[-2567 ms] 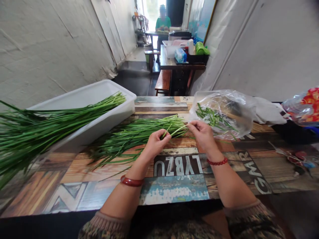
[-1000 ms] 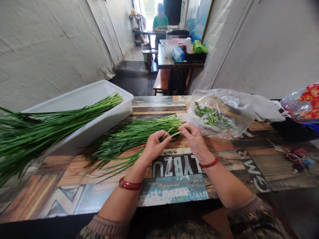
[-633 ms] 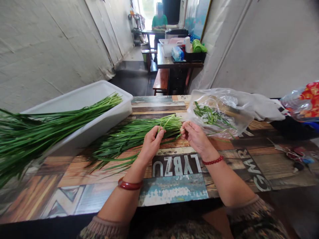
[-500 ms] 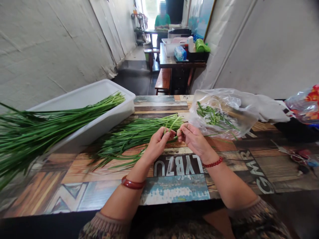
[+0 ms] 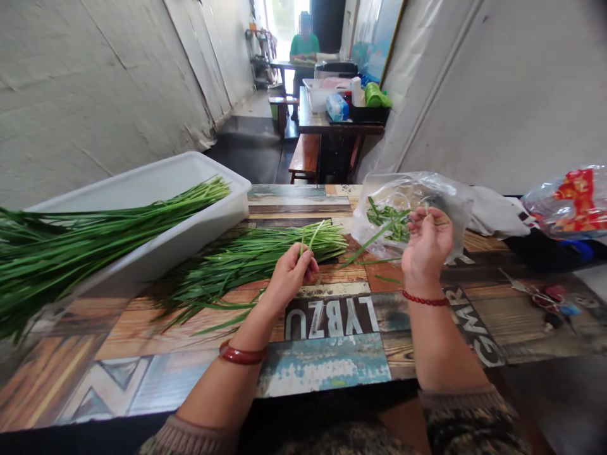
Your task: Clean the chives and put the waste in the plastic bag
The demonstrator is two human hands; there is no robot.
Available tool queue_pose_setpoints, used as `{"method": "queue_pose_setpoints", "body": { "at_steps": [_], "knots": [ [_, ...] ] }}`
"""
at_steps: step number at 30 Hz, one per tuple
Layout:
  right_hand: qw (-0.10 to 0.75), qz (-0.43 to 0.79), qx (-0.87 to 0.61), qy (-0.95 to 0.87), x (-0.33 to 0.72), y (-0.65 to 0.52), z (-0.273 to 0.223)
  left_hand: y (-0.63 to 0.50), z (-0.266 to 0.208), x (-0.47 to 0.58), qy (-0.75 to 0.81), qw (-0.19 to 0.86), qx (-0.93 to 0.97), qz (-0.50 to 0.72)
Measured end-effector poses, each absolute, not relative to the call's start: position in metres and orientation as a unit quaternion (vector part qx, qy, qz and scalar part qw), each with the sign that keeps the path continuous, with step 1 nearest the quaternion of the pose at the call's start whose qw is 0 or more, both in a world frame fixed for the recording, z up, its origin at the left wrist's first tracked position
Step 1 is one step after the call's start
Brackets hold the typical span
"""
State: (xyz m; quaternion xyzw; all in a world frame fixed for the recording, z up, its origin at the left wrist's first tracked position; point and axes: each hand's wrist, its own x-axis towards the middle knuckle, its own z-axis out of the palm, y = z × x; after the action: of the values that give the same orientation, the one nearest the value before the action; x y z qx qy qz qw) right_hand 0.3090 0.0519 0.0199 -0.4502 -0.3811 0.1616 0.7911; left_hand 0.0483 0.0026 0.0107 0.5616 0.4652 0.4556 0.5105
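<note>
In my left hand (image 5: 289, 268), thumb and fingers are closed on a few garlic chive stalks (image 5: 313, 235), whose pale ends stick up. Beneath and beyond it spreads a pile of garlic chives (image 5: 246, 251) on the table, pale ends to the right. My right hand (image 5: 429, 237) is raised over the clear plastic bag (image 5: 441, 183), fingertips pinched together. A loose chive leaf (image 5: 372, 245) slants from the table up to these fingers and appears held by them. Green scraps (image 5: 385, 216) lie in the bag.
A white bin (image 5: 239, 199) full of long chives (image 5: 118, 230) stands at left. Keys (image 5: 545, 297) and a red-printed plastic package (image 5: 573, 196) are at right. Beyond are a bench (image 5: 305, 155), a loaded table (image 5: 322, 124) and a seated person (image 5: 305, 47).
My right hand has moved away from the left, rightward and up over the plastic bag, with a leaf trailing. My left hand keeps its stalks. The view has shifted slightly.
</note>
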Motion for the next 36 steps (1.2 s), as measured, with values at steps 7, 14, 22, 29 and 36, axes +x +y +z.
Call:
{"method": "queue_pose_setpoints", "body": {
  "at_steps": [7, 14, 22, 29, 36],
  "knots": [
    [0.466, -0.027, -0.62, -0.631, 0.319, 0.059, -0.007, 0.002, 0.015, 0.047, 0.48, 0.489, 0.561, 0.464],
    [0.477, -0.035, -0.608, -0.633, 0.319, 0.064, -0.012, 0.003, 0.018, 0.044, 0.476, 0.47, 0.568, 0.479],
    [0.426, -0.119, -0.638, -0.63, 0.307, 0.049, 0.002, 0.008, 0.012, 0.039, 0.486, 0.42, 0.596, 0.482],
    [0.463, -0.024, -0.523, -0.715, 0.283, 0.029, 0.021, 0.01, 0.006, 0.038, 0.471, 0.454, 0.585, 0.479],
    [0.362, 0.066, -0.511, -0.777, 0.25, 0.026, 0.0, 0.014, 0.003, 0.033, 0.509, 0.382, 0.594, 0.492]
  ]
}}
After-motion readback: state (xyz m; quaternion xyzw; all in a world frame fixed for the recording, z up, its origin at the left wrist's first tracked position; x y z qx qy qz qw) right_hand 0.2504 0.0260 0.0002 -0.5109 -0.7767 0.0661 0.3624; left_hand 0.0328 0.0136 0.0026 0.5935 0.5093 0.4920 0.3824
